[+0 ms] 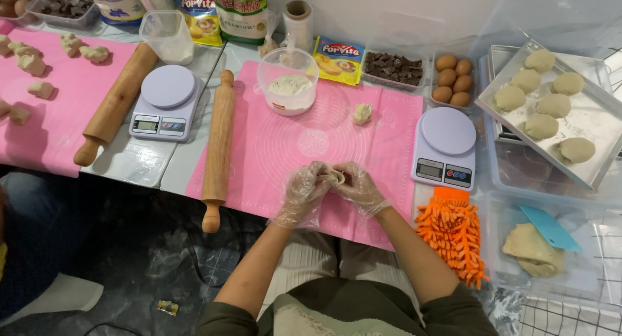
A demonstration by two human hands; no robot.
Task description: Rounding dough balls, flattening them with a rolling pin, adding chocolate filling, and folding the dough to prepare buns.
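Yellow packet (338,59) behind pink mat (272,148)

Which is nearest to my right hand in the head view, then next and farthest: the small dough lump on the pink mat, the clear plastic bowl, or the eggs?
From the right hand:
1. Small dough lump, straight ahead on the pink mat.
2. Clear plastic bowl, ahead left.
3. Eggs, far right corner.

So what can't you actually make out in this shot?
- Dough piece, head view: mostly wrapped by the gloved left hand and right hand; any filling is hidden.
- Scale display, head view: too small to read.
- Egg tray, head view: cut off by the top-left edge.
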